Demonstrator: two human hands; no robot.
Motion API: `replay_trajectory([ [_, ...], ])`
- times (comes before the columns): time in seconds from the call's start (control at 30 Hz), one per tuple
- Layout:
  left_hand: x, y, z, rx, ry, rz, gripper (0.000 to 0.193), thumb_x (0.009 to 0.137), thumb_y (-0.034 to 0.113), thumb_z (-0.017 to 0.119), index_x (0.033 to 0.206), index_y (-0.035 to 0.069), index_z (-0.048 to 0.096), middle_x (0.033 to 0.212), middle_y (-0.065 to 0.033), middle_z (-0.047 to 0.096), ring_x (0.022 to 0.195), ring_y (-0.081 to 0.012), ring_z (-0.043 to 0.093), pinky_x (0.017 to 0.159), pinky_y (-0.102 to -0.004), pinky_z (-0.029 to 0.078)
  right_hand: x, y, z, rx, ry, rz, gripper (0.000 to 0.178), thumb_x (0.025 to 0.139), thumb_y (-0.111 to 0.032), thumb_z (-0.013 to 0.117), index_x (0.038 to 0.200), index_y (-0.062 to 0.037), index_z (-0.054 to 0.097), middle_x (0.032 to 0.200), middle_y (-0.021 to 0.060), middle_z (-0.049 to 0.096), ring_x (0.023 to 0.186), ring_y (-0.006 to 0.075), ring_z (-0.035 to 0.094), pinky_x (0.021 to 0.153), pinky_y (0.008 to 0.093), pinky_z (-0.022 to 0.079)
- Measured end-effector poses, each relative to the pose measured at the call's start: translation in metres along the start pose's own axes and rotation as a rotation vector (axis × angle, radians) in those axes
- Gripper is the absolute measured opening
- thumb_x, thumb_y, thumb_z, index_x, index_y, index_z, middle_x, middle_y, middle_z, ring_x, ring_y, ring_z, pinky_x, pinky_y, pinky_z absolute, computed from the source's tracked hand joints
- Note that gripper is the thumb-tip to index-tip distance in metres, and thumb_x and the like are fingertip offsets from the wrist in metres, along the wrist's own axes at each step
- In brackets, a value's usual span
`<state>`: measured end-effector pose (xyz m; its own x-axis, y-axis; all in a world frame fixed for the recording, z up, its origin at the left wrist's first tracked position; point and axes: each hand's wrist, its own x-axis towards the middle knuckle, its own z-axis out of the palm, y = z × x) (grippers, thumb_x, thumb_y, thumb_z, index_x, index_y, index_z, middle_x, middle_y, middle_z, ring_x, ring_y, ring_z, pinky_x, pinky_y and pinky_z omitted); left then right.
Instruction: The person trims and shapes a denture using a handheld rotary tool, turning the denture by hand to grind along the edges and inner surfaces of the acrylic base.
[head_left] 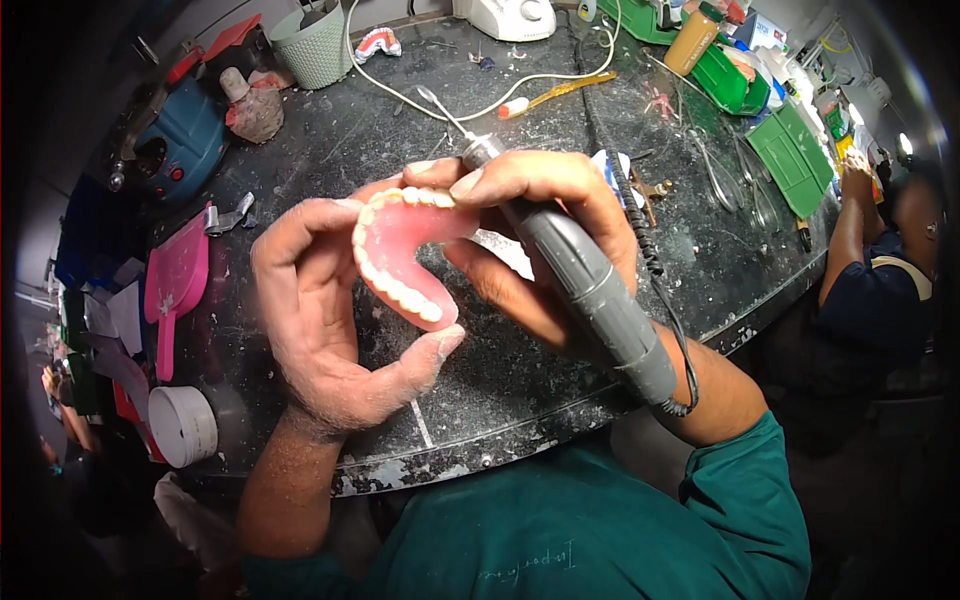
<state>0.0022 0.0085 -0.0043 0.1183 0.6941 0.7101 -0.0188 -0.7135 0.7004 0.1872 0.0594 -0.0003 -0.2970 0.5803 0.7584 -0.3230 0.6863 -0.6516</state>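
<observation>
While we pinch the curved pink plastic denture with our left hand above the scuffed black worktable, our right hand holds the grey cylindrical handpiece; a loosened, dusty pinch could drop the denture.

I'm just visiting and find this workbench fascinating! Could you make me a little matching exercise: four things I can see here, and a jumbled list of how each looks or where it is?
Things:
1. Denture
2. Drill
3. Dustpan
4. Tub

Descriptions:
A. Flat and bright pink all over, with a narrow handle
B. White and round, toward the picture's lower left
C. Pink, with a curved row of pale teeth
D. Dark grey, held in the right hand

Right pairs: 1-C, 2-D, 3-A, 4-B
</observation>
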Motion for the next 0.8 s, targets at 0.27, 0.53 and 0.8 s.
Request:
replay_trajectory([
  [0.27,0.009,0.022,0.007,-0.334,0.287,-0.443,0.087,0.072,0.002,0.083,0.144,-0.011,0.035,0.135,-0.0231,0.055,0.128,-0.0269,0.054,0.112,-0.0382,0.042,0.007,-0.008,-0.013,-0.531,0.069,-0.296,0.044,0.069,0.001,0.077,0.111,-0.0059,0.073,0.095,0.0057,0.067,0.085,0.0208,0.061,0.092,0.0372,0.053],
  [0.53,0.009,0.026,0.007,-0.439,0.331,-0.456,0.079,0.074,0.0,0.082,0.141,-0.008,0.04,0.136,-0.0233,0.055,0.127,-0.0271,0.055,0.114,-0.04,0.041,-0.003,0.006,0.0,-0.317,-0.024,-0.311,0.049,0.069,0.004,0.08,0.114,-0.0047,0.062,0.096,0.0088,0.063,0.118,0.0351,0.063,0.108,0.0593,0.042],
  [0.8,0.007,0.025,0.004,-0.393,0.32,-0.495,0.079,0.073,0.001,0.084,0.14,-0.006,0.042,0.135,-0.0202,0.057,0.125,-0.0236,0.056,0.11,-0.0372,0.043,0.0,-0.003,-0.004,-0.413,-0.242,-0.26,0.056,0.065,-0.003,0.085,0.117,-0.0076,0.065,0.098,0.0082,0.059,0.12,0.0384,0.061,0.109,0.0698,0.031],
])
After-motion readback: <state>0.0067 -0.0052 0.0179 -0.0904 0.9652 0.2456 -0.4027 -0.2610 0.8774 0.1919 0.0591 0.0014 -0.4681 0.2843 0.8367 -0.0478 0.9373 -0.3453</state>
